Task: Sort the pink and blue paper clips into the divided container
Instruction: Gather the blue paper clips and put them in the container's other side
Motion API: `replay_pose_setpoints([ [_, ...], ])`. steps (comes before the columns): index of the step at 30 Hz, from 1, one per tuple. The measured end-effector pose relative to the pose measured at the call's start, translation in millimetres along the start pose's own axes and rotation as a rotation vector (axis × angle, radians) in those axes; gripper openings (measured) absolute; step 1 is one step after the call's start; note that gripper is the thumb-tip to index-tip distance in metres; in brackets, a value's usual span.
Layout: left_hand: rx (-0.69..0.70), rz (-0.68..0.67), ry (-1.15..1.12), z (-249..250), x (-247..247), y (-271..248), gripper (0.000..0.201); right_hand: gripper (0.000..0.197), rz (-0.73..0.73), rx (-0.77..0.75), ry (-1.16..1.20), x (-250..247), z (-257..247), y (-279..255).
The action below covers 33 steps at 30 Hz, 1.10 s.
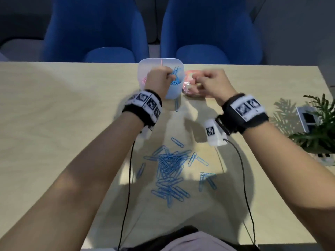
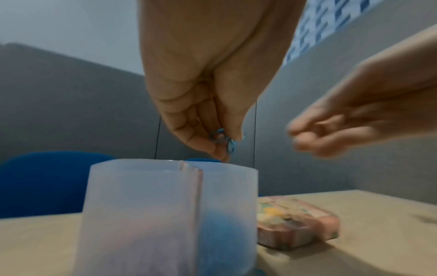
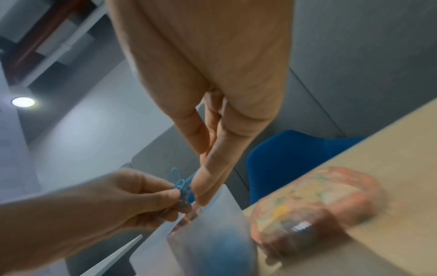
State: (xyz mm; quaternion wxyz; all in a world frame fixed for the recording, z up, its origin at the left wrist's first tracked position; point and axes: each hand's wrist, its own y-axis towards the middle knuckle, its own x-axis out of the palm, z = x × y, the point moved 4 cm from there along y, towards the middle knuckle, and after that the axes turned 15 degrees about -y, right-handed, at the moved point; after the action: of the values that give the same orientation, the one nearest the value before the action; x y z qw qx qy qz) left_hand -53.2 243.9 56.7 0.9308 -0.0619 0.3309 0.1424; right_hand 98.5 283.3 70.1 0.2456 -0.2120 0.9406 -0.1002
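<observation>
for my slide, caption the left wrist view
Left hand pinches blue paper clips above the divided container; right hand blurs alongside.

right hand motion-blurred, pink box smeared, plant cut by edge

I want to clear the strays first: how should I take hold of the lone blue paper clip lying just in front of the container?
Pinch the blue paper clip across its long sides from above, at the near end; it lies flat on the table, its far end against the container.
</observation>
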Motion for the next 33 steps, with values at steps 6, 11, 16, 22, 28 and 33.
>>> replay_pose_setpoints([
  [6, -0.133, -0.152, 0.15, -0.9, 5.0, 24.5, 0.016, 0.023, 0.028, 0.134, 0.046, -22.0, 86.9, -76.6],
  [11, 0.239, -0.054, 0.132, 10.5, 25.1, -12.2, 0.02, 0.014, -0.081, 0.071, -0.411, -23.8, 166.2, -139.8],
  [16, 0.105, -0.37, 0.448, -30.1, 79.1, -39.1, 0.03, 0.043, -0.256, 0.032, -0.495, -2.8, 188.8, -178.7],
  [22, 0.214, -0.496, 0.63, -45.1, 103.7, -67.6, 0.066, 0.044, -0.154, -0.006, -0.597, 20.1, 184.4, -182.6],
  [28, 0.329, -0.744, 0.305, -44.0, 103.5, -145.6, 0.096, 0.039, -0.059, -0.08, -0.603, 34.1, 161.2, -156.8],
  [33, 0.238, -0.693, 0.076, -42.3, 74.7, -159.4, 0.096, 0.037, -0.041, -0.075, -0.511, 31.8, 156.8, -161.6],
])
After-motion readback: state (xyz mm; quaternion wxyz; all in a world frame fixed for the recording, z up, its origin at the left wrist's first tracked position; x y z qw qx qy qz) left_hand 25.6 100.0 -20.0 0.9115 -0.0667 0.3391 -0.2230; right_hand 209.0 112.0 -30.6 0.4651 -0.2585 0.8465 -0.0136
